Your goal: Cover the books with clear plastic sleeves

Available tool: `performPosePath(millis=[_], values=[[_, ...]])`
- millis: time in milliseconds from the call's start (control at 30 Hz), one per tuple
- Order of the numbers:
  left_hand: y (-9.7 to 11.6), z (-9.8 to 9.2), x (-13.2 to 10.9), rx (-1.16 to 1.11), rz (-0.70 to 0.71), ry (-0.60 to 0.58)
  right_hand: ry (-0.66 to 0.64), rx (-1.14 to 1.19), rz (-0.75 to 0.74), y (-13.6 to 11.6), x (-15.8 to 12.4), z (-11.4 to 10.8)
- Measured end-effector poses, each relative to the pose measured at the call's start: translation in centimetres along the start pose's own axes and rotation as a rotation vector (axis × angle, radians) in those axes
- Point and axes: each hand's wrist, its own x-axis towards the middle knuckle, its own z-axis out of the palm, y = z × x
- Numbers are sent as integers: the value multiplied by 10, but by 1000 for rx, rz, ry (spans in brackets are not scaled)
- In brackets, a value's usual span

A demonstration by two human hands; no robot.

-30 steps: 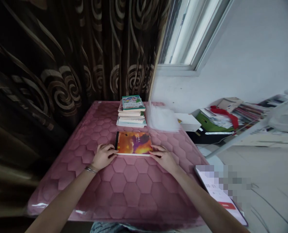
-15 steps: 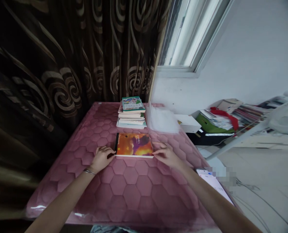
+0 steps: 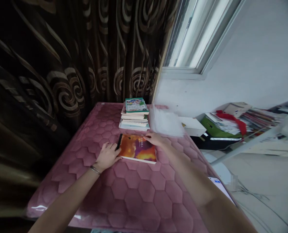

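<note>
A paperback book (image 3: pixel 137 149) with an orange and purple cover lies face up on the pink padded surface (image 3: pixel 144 191), turned slightly askew. My left hand (image 3: pixel 108 155) grips its dark spine side, the thumb at the near left corner and the fingers along the edge. At the far edge, toward the right corner, my right hand (image 3: pixel 154 138) has its fingertips closed on the book. Just beyond the book stands a stack of books (image 3: pixel 134 120), topped by one with a green-bordered picture cover.
Right of the stack lies a pile of clear plastic sleeves (image 3: pixel 167 122), near a white box (image 3: pixel 192 125). A phone (image 3: pixel 221 189) rests by the right edge, partly behind my right forearm. A dark patterned curtain (image 3: pixel 68 87) hangs along the left.
My right hand has moved from the near right corner to the book's far edge. The left hand has shifted up along the spine, and the book has turned slightly clockwise.
</note>
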Motion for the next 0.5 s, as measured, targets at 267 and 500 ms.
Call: performPosePath(millis=[267, 500], values=[[-33, 20, 36, -234, -216, -25, -60, 13, 69, 8, -47, 3], [-26, 49, 96, -597, -525, -48, 112, 216, 187, -3, -81, 39]])
